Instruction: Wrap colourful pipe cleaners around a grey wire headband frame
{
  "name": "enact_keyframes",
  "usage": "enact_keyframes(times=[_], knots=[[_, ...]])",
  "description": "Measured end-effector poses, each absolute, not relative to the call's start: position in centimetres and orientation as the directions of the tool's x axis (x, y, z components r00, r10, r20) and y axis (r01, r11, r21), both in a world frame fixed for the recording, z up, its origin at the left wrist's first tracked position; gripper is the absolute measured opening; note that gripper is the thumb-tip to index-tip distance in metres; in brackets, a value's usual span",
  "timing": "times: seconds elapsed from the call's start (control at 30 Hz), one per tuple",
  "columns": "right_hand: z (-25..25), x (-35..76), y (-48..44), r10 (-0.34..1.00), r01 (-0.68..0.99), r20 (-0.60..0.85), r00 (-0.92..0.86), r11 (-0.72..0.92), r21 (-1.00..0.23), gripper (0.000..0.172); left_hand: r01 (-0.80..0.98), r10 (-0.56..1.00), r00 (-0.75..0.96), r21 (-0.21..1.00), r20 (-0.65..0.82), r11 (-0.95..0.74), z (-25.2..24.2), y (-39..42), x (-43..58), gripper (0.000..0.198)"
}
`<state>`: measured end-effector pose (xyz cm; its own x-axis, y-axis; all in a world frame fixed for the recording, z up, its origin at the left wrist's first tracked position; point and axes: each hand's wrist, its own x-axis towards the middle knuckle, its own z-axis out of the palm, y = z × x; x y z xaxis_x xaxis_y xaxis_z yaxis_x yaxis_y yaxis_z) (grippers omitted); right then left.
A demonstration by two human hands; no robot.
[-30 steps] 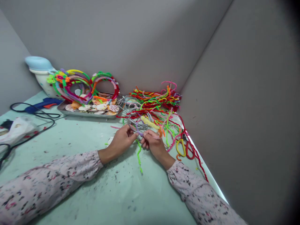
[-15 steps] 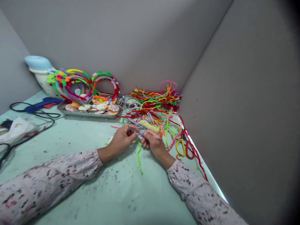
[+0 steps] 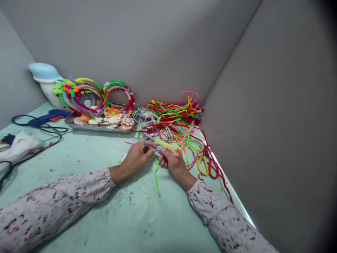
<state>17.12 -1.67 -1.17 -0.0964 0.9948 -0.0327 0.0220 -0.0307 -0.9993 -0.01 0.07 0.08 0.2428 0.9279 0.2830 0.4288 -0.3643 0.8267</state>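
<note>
My left hand [image 3: 138,157] and my right hand [image 3: 171,160] meet just above the pale green table top [image 3: 86,168]. Together they pinch a thin wire band [image 3: 150,144], wrapped in part with fuzzy pipe cleaner. A yellow wrapped stretch [image 3: 165,144] lies beyond my right fingers, and a short purple section [image 3: 158,150] shows between my hands. A tangle of grey wires [image 3: 154,128] and a heap of multicoloured pipe cleaners [image 3: 175,111] lie just behind my hands. A green pipe cleaner [image 3: 156,175] runs below them.
A metal tray of seashells [image 3: 100,128] stands at the back, with finished pipe-cleaner hoops [image 3: 117,95] propped against it. Further left are a blue glue gun [image 3: 50,116], black cords, a white bag [image 3: 19,146] and a blue-lidded container [image 3: 44,72]. Grey walls close the back and right.
The yellow wrapped stretch has swung down from a tilt to lie nearly level between my fingers. My hands have turned the wire band slightly, staying in about the same place.
</note>
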Motion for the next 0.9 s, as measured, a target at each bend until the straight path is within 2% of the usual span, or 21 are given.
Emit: enact_keyframes(times=[0.2,0.9], knots=[[-0.67,17.04,-1.91,0.995,0.029,-0.029,-0.095,-0.026,-0.999,0.030,0.489,0.934,0.240,0.799,0.263,-0.351,0.34,0.07,-0.06,0.021],[-0.25,16.94,-2.16,0.995,0.058,-0.042,-0.093,-0.037,-0.998,0.029,0.488,0.943,0.229,0.809,0.244,-0.327,0.31,0.26,-0.15,0.026]])
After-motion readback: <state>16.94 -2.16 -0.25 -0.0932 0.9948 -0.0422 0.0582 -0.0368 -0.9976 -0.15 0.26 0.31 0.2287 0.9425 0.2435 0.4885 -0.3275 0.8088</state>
